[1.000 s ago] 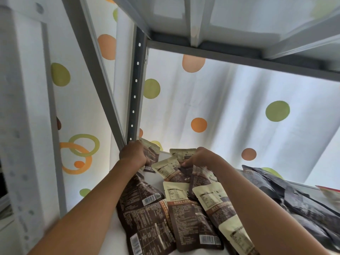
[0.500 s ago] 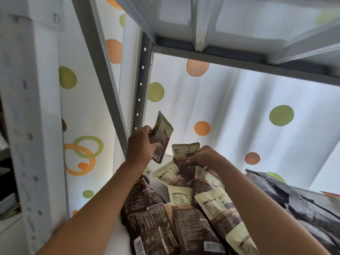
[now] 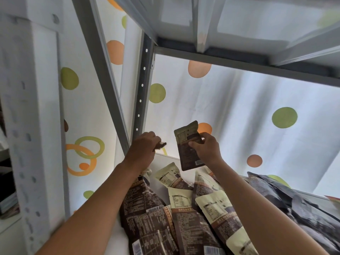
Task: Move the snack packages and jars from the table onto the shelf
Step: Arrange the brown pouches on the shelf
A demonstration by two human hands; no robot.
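Brown snack pack (image 3: 187, 146) is up in the air, pinched in the right hand (image 3: 207, 149). The left hand (image 3: 143, 150) pinches a small dark bit. It could slip onto the packs piled (image 3: 184, 208) on the white shelf (image 3: 163, 157). A spotty curtain (image 3: 239, 107) hangs behind

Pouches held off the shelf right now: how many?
2: one upright in the right hand, pouch; the left hand pinches a blurred second, mostly hidden.

A pale curtain (image 3: 230, 111) with green and orange dots hangs at the back. A white post (image 3: 31, 126) stands at the left, blurred items beside it.
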